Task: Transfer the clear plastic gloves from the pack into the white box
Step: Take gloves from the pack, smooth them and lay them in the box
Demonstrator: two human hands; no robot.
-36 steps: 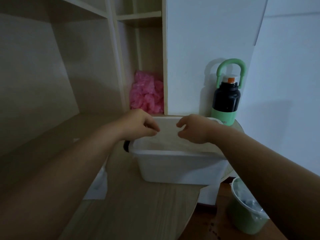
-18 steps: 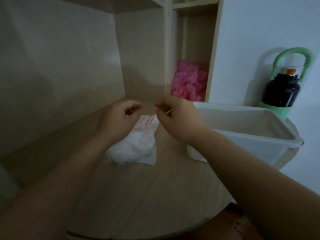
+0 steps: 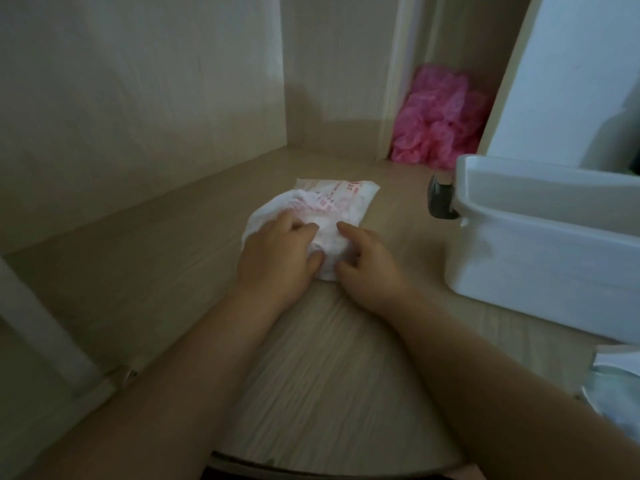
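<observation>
Crinkly white plastic with red print, the pack [image 3: 313,220] lies flat on the wooden desk [image 3: 311,358], well left of the white box [image 3: 540,244]. From the head view, the only 1 I have, both hands have come down onto its near end: 0.5 s ago they were pinching something just above it, 1 s ago they were over the box. My left hand [image 3: 273,251] presses its left side, my right hand [image 3: 367,261] curls against its right edge; whether either actually pinches a glove, I cannot tell. I judge another glove is about to be pulled out. Pink bags [image 3: 440,116] sit in the cubby behind.
</observation>
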